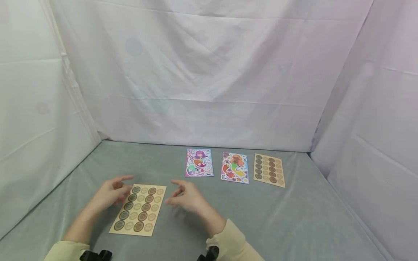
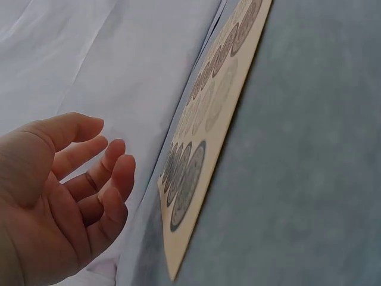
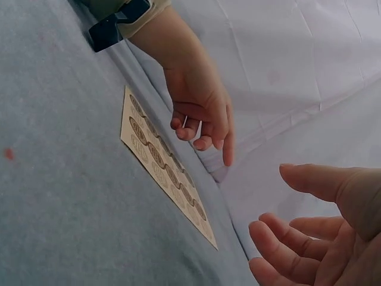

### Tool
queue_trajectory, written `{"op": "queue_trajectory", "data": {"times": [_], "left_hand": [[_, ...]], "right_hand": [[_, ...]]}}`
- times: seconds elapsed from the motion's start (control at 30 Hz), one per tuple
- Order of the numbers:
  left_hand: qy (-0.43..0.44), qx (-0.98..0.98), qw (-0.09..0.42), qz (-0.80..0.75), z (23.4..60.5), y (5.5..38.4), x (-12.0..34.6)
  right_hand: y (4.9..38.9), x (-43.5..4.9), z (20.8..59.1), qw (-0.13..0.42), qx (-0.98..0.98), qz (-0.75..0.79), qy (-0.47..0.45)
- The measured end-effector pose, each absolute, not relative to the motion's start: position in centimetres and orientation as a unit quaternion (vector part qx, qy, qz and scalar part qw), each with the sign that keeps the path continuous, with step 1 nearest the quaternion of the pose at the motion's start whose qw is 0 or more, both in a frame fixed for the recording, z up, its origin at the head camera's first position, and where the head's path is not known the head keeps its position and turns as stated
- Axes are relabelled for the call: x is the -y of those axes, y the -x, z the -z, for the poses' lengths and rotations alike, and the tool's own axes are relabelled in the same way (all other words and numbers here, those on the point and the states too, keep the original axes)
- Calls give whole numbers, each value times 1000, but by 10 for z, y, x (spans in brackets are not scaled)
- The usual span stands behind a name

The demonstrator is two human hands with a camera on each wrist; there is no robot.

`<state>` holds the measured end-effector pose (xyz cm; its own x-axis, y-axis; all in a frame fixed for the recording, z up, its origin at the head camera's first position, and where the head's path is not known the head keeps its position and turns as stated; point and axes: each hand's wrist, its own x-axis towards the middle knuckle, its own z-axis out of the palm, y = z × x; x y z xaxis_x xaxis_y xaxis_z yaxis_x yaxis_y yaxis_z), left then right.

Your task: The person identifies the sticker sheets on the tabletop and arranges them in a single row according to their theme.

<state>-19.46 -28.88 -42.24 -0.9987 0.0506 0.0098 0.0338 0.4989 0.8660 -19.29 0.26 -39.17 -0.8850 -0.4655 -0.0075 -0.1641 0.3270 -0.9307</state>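
Observation:
A tan sheet of round stickers (image 1: 142,207) lies flat on the grey cloth, with dark-rimmed and pale circles in alternating columns. By its left edge, my left hand (image 1: 111,193) hovers with loosely bent fingers and holds nothing. The left wrist view shows a gap between that hand (image 2: 65,196) and the sheet (image 2: 205,125). Off the sheet's upper right edge is my right hand (image 1: 188,197), its fingers relaxed and nothing in them. From the right wrist, the right hand (image 3: 324,226) also appears apart from the sheet (image 3: 158,158).
Farther back on the cloth lie a purple mermaid sticker sheet (image 1: 199,163), a colourful sticker sheet (image 1: 234,168) and a second tan sheet of round stickers (image 1: 269,170). White curtains (image 1: 209,72) enclose the back and both sides. Dark devices (image 1: 96,255) sit on the wrists.

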Motion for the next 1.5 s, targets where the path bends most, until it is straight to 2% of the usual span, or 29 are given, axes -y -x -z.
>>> {"op": "queue_trajectory", "data": {"times": [0.33,0.57,1.5], "left_hand": [[-56,-859,-32,-507,412,195,269],[-64,-859,-50,-505,409,196,256],[-126,-861,-64,-489,388,208,208]], "right_hand": [[200,-18,390,101,-817,536,187],[201,-29,390,99,-817,541,177],[206,-90,378,50,-838,523,148]]}}
